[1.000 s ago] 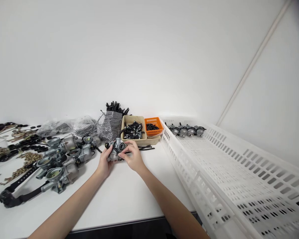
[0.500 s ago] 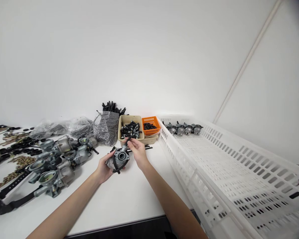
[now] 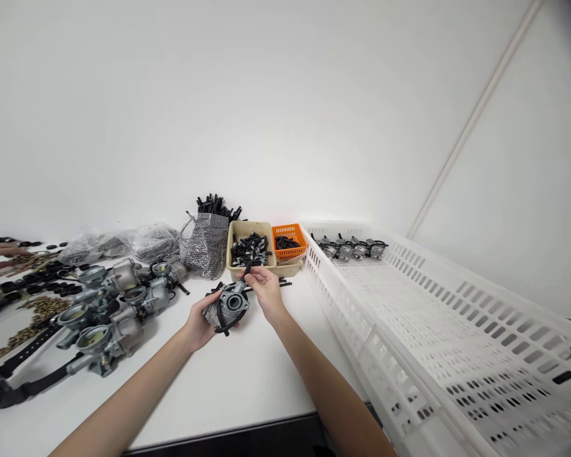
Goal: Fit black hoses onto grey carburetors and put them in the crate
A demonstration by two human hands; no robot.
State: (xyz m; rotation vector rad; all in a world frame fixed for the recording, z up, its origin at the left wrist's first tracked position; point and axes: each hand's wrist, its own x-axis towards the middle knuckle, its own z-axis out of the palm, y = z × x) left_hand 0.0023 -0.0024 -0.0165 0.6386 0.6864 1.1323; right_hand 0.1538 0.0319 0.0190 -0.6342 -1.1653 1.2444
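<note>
Along the white table's (image 3: 257, 387) back edge stand a bubble-wrap bag (image 3: 203, 246) and a beige tray (image 3: 290, 271); leftward lie brass fittings (image 3: 42, 312) and metal carburetors (image 3: 147, 302); a white crate (image 3: 335, 289) lines the right side.

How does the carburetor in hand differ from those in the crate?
The held carburetor is in the left hand; the row carburetors rest in the white crate. The held carburetor's round bore faces the camera; the row carburetors show no bore clearly. Both are grey metal with black hose.
</note>
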